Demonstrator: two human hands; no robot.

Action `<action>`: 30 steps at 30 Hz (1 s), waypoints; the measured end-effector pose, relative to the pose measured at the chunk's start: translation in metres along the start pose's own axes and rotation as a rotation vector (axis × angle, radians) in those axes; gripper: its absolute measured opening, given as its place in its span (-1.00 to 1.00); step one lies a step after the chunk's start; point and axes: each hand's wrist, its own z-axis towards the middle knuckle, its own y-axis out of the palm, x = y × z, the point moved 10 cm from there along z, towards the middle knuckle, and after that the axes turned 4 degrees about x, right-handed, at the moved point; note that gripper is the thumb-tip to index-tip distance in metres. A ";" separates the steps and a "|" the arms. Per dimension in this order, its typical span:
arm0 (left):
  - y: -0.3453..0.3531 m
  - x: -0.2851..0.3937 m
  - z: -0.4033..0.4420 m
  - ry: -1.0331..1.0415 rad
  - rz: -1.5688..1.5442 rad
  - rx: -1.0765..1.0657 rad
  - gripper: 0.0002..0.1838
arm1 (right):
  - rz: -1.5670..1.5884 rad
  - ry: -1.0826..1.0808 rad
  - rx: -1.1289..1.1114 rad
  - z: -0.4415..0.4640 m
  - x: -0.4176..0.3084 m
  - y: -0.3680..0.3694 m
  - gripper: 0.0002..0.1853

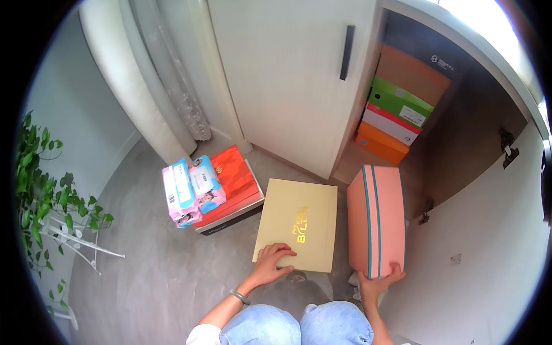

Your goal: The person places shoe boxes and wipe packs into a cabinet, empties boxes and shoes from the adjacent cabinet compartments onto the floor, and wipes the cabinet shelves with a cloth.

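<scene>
My left hand (274,264) rests on the near left corner of a flat cream box (296,224) with gold lettering, its fingers spread over the lid. At the right, my right hand (380,280) grips the near end of a pink box (376,221) with teal stripes. That box stands on its narrow side at the open cabinet, with my thumb and fingers around its lower edge. The two boxes are apart, the cream one lying on the grey floor.
Left of the cream box, two wipes packs (206,183) lie on a red box (234,175). Stacked shoe boxes (397,103) fill part of the cabinet. Its open door (477,247) is at the right, a closed door (287,75) ahead. A leafy plant (37,184) stands far left.
</scene>
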 end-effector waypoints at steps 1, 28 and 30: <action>-0.001 0.001 0.001 -0.009 -0.032 -0.004 -0.55 | 0.005 -0.002 -0.011 -0.010 0.006 -0.005 0.01; 0.041 -0.146 -0.002 -0.631 -1.262 0.111 -0.22 | -0.147 0.470 -1.043 -0.083 0.006 0.130 -0.24; 0.040 -0.146 0.002 -0.587 -1.274 0.129 -0.21 | 0.026 0.560 -1.084 -0.099 0.020 0.149 -0.25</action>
